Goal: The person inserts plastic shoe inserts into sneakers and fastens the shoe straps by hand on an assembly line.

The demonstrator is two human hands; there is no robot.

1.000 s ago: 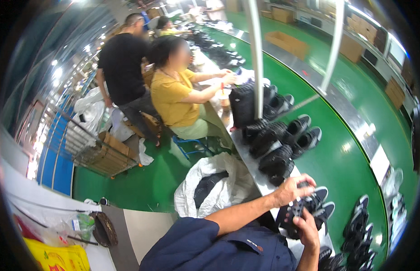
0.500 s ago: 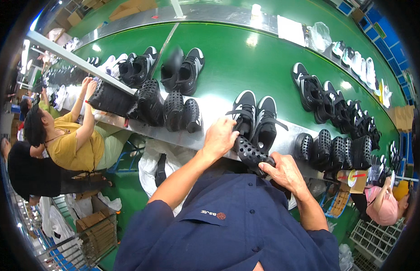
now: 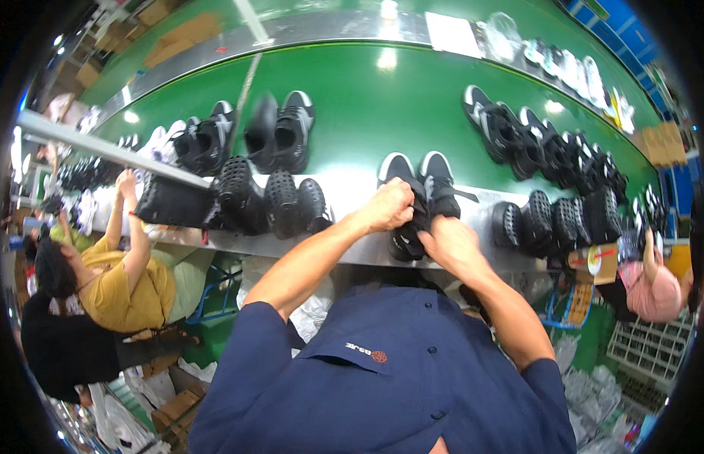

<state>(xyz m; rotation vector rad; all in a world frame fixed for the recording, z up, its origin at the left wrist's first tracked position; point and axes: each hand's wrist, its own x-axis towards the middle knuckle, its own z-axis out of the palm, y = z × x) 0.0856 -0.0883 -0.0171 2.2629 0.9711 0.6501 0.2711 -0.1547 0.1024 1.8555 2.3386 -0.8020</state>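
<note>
A pair of black sneakers with white-edged toes stands before me at the metal edge of the bench, toes pointing away. My left hand (image 3: 390, 206) is closed on the upper of the left sneaker (image 3: 398, 166), by its strap and opening. At the same sneaker's opening is my right hand (image 3: 454, 246), its fingers curled down; what they grip is hidden. The right sneaker (image 3: 440, 185) stands close beside it, its strap sticking out to the right. No perforated black shoe insert shows between my hands. Other such inserts (image 3: 281, 203) stand left of me, and more inserts (image 3: 539, 225) stand to the right.
Black sneakers (image 3: 293, 132) stand farther left on the green bench top (image 3: 367, 98); a row of sneakers (image 3: 533, 136) stands at right. A pale bar (image 3: 110, 147) slants across the left. A person in yellow (image 3: 132, 284) works at left, another in pink (image 3: 651, 287) at far right.
The perforated black insert between my hands has gone from sight. Both hands have come together over the left sneaker, the right one moving up to its opening. The view has shifted somewhat.
</note>
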